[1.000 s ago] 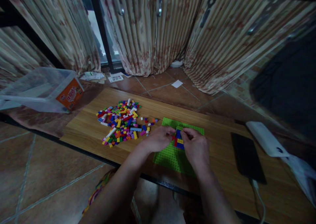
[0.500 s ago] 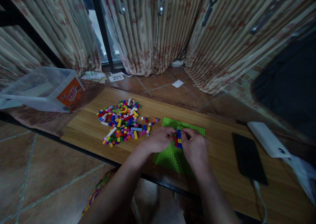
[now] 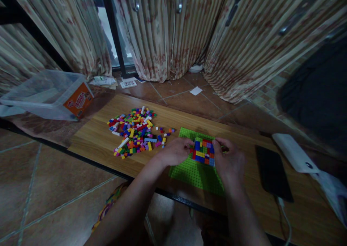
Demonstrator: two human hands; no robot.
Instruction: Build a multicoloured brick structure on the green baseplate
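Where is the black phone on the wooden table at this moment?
In the head view the black phone lies flat on the table's right part, just right of the right hand, with a white device beyond it.

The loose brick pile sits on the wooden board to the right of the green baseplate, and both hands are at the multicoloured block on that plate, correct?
Not quite. The head view shows the loose brick pile to the left of the green baseplate, not the right. The rest holds: it lies on the wooden board, and the left hand and right hand flank the multicoloured block.
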